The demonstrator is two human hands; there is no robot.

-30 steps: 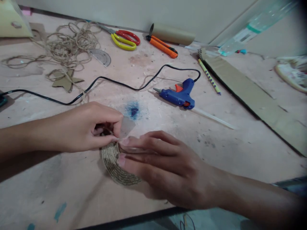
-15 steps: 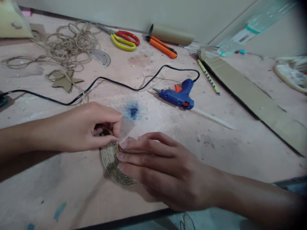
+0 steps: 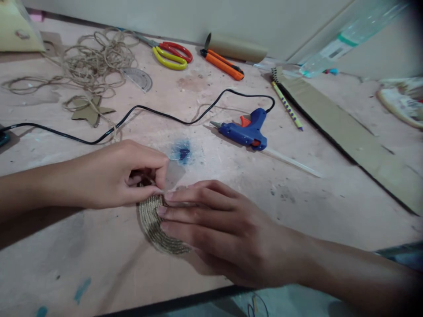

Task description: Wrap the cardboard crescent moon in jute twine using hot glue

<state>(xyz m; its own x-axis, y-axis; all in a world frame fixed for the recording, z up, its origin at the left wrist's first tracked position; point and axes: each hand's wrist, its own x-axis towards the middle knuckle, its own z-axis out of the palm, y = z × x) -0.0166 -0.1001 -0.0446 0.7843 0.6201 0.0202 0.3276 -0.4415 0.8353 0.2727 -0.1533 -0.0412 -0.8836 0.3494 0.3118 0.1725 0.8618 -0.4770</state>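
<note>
A flat disc of coiled jute twine (image 3: 152,224) lay on the worn pinkish worktable (image 3: 330,207), near its front edge. The right hand (image 3: 224,233) lay spread flat over the disc, fingers straight and pressing down, apparently to keep the coil from shifting. The left hand (image 3: 115,176) was closed in a pinch at the disc's far edge, thumb and forefinger gripping something small there; whether it was the twine end or a scrap of clear film could not be told. Just beyond the hands was a blue stain (image 3: 182,152). Farther back lay a blue hot glue gun (image 3: 246,131) on its side, its black cord (image 3: 132,112) trailing left across the table. At the back left sat a loose tangle of twine (image 3: 95,59) and a cardboard star (image 3: 89,112); near the wall lay red-and-yellow scissors (image 3: 172,55), an orange utility knife (image 3: 223,64), a striped pencil (image 3: 287,105) and a long cardboard strip (image 3: 346,127).
</note>
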